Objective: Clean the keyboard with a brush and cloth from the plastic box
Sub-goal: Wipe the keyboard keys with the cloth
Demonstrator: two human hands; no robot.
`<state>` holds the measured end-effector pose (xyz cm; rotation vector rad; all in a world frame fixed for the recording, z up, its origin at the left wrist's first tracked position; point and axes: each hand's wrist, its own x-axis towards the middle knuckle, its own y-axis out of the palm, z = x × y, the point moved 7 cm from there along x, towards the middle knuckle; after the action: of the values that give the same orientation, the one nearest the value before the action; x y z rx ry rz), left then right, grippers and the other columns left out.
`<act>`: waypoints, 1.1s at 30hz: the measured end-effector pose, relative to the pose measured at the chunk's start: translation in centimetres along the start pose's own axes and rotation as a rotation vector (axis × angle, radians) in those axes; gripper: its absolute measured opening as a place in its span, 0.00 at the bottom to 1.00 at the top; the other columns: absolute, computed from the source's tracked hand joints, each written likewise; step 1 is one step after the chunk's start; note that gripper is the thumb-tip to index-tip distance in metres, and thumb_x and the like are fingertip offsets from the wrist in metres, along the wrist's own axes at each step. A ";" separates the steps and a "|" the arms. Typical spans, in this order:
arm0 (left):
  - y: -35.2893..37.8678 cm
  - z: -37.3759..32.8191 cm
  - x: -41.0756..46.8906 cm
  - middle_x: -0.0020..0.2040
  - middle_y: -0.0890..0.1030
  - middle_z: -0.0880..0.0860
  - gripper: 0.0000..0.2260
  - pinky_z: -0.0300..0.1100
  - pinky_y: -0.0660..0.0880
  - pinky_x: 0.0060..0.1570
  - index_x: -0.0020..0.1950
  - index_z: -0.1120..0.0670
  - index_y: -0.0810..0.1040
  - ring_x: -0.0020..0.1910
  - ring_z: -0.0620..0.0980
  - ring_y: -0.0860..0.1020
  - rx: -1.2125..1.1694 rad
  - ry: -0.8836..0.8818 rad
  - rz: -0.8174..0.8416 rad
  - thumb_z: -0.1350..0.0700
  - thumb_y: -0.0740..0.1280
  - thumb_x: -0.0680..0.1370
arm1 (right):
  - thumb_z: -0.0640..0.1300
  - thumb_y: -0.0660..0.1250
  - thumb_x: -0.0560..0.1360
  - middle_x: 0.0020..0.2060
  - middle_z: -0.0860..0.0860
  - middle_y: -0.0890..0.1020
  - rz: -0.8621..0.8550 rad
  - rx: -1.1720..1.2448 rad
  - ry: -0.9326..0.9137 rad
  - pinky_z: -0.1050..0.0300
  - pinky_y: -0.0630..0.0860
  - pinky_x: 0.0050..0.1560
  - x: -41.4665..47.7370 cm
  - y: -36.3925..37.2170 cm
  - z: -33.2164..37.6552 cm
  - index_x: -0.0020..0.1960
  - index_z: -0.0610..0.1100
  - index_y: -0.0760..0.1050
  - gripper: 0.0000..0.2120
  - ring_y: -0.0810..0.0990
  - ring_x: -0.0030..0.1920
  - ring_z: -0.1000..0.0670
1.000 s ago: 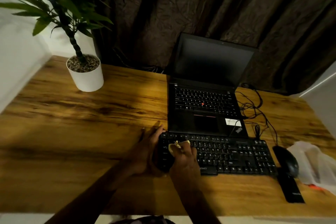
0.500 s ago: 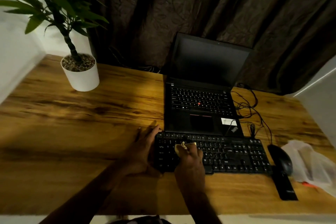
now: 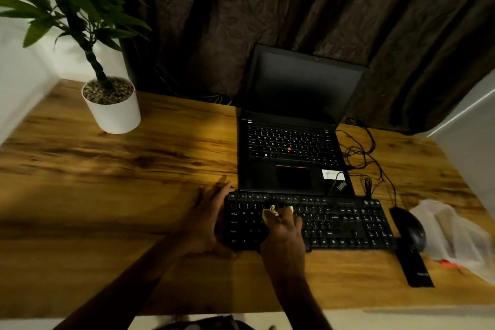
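Observation:
A black keyboard lies on the wooden desk in front of the laptop. My right hand grips a small yellow cloth and holds it down on the keys in the left half of the keyboard. My left hand rests flat against the keyboard's left end, with straight fingers reaching to its top left corner. A clear plastic box stands at the right desk edge, with something orange at its near side. No brush is visible.
An open black laptop stands behind the keyboard. A black mouse, a flat black object and tangled cables lie to the right. A potted plant stands at the back left. A dark curtain hangs behind.
My right hand has slid the cloth to the right across the keys, from the keyboard's left end toward its middle. My left hand stays at the left end.

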<state>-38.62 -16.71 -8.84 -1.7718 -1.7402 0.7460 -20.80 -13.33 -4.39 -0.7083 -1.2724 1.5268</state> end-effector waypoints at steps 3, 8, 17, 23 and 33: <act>-0.1 -0.2 0.0 0.81 0.50 0.46 0.72 0.53 0.37 0.77 0.80 0.45 0.36 0.80 0.43 0.43 -0.009 0.004 0.011 0.27 0.78 0.51 | 0.30 0.65 0.64 0.50 0.45 0.77 0.000 -0.012 -0.040 0.58 0.77 0.34 -0.1 0.2 1.6 0.50 0.46 0.80 0.19 0.76 0.45 0.43; -0.2 -0.3 0.0 0.81 0.48 0.45 0.70 0.48 0.33 0.76 0.79 0.44 0.35 0.80 0.44 0.41 0.007 -0.012 0.014 0.27 0.77 0.52 | 0.30 0.69 0.67 0.54 0.44 0.78 0.002 0.030 -0.018 0.55 0.80 0.37 -0.3 -0.2 -0.8 0.55 0.47 0.81 0.20 0.77 0.49 0.41; -0.3 -0.7 -0.1 0.81 0.49 0.46 0.69 0.52 0.35 0.77 0.81 0.49 0.40 0.79 0.42 0.42 0.017 0.013 0.001 0.26 0.76 0.53 | 0.31 0.70 0.67 0.55 0.40 0.79 0.016 -0.029 -0.070 0.50 0.82 0.40 -0.6 0.1 0.1 0.57 0.46 0.80 0.20 0.79 0.49 0.38; -0.3 -0.6 0.0 0.82 0.45 0.46 0.69 0.52 0.34 0.77 0.81 0.48 0.40 0.79 0.42 0.40 0.010 -0.006 0.020 0.27 0.76 0.53 | 0.31 0.72 0.64 0.57 0.43 0.77 0.040 0.004 0.031 0.52 0.80 0.39 0.1 -0.6 -3.1 0.57 0.48 0.80 0.24 0.74 0.50 0.41; -0.2 -0.4 0.1 0.81 0.44 0.45 0.69 0.53 0.35 0.77 0.81 0.50 0.42 0.79 0.41 0.39 0.042 -0.003 0.012 0.26 0.76 0.52 | 0.32 0.68 0.69 0.59 0.40 0.76 0.060 -0.054 -0.024 0.43 0.83 0.42 -0.1 0.1 -2.5 0.60 0.47 0.79 0.21 0.77 0.54 0.34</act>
<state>-38.45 -16.61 -8.39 -1.7560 -1.7046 0.7844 -18.63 -12.47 -5.18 -0.7710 -1.3249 1.5587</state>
